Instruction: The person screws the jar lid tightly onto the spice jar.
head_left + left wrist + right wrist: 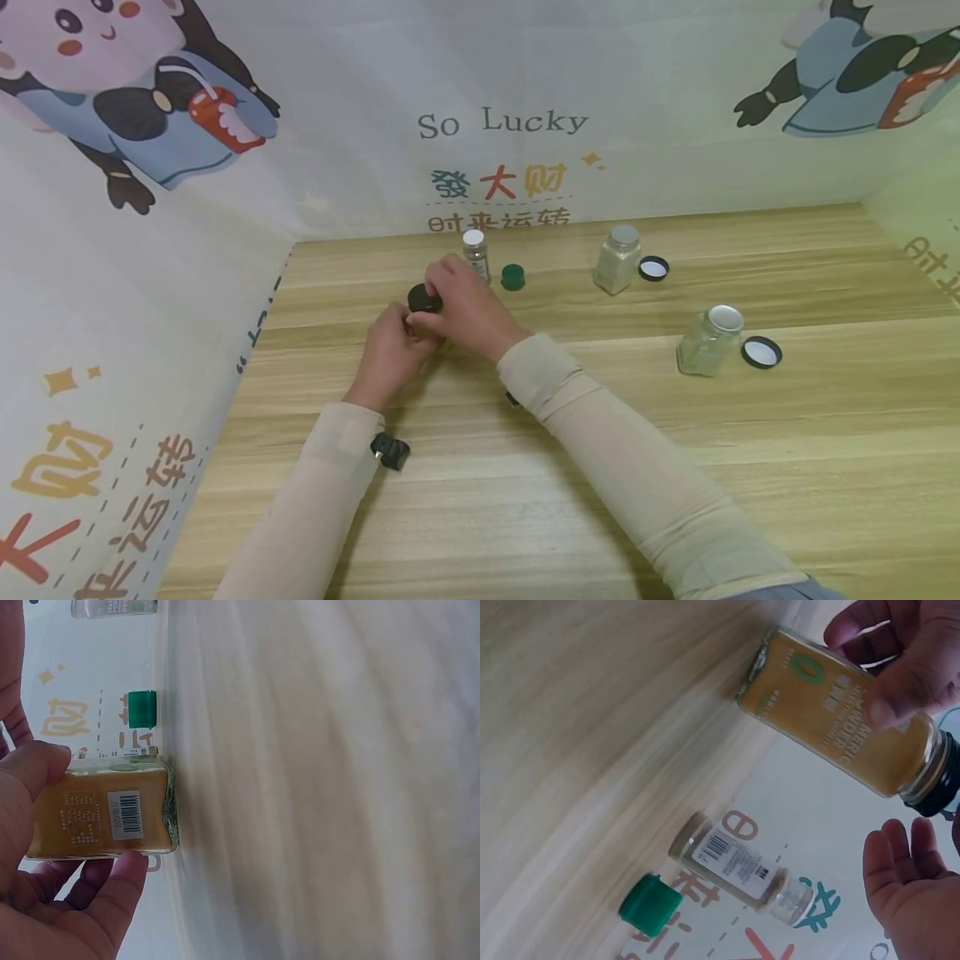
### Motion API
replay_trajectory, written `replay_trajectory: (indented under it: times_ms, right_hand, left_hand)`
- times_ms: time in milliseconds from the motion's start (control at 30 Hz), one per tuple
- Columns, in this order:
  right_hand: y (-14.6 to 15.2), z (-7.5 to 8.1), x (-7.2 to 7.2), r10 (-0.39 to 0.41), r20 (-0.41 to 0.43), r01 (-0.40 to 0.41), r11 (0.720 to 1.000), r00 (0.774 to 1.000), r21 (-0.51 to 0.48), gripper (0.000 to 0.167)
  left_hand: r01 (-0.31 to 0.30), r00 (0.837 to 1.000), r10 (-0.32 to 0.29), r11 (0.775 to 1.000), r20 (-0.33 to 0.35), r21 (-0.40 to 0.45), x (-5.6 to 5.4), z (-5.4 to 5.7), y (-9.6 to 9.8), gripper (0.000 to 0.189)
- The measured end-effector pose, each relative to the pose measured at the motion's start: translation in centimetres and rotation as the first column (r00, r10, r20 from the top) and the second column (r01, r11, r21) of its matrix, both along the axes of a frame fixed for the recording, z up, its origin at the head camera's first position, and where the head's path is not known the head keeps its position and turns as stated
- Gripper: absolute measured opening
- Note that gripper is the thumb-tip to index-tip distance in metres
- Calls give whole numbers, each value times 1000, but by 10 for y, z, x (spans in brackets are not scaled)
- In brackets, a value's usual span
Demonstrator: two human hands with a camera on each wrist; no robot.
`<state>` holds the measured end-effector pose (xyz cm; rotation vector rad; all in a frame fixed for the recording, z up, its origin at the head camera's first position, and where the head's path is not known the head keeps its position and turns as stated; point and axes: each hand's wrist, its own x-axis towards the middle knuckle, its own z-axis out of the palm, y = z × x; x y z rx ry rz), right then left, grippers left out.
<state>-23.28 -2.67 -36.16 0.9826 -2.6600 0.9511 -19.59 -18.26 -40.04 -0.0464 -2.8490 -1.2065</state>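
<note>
A square glass jar of yellow-brown powder [90, 814], lettered as turmeric powder, stands on the table. My left hand [395, 354] grips its sides, thumb on one side and fingers on the other. The black cap [423, 298] is on the jar's neck. Above the left hand, my right hand [474, 307] pinches the cap between thumb and fingers. In the right wrist view the cap [934, 776] is partly cut off by the frame edge. A small bottle with a paper label [739, 862] stands just behind the right hand, beside a green cap [513, 277].
Two glass jars, one farther back [617, 260] and one nearer [709, 340], stand to the right. Beside each lies a black-rimmed lid, the back one [654, 268] and the front one [761, 352]. Printed cloth walls [360, 167] border the wooden table [480, 517] at back and sides.
</note>
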Motion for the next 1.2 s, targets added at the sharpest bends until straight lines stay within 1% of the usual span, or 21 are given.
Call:
replay_trajectory:
  times_ms: [100,167,267,333,500,633,800,967,1200]
  right_hand:
    - [0,2,-1,42,-35,-42,999,999,-3,28]
    - [0,3,-2,76,-45,-76,997,996,11,24]
    - [0,4,-2,109,-27,-108,993,994,39,20]
    - [0,4,-2,114,-10,-114,992,993,61,18]
    - [0,5,0,82,18,-83,993,996,83,22]
    - [1,6,1,48,33,-51,995,998,86,25]
    - [0,6,2,-2,54,-4,995,999,98,30]
    - [0,3,2,-25,44,20,994,999,107,33]
    - [1,3,2,-21,20,18,994,1000,105,33]
  left_hand:
    - [2,1000,-2,1000,6,11,0,0,-1,36]
    - [9,1000,-9,1000,5,6,0,0,-1,35]
    - [8,1000,-8,1000,5,1,1,0,-1,32]
    - [6,1000,-6,1000,1,-6,1,0,-1,31]
    - [-4,1000,4,1000,3,-8,1,0,0,33]
    - [1,1000,-1,1000,8,-4,2,1,0,35]
    - [7,1000,-7,1000,-3,-15,2,1,1,33]
    - [2,1000,-2,1000,0,-15,2,1,1,33]
    - [2,1000,-2,1000,8,-15,1,1,1,31]
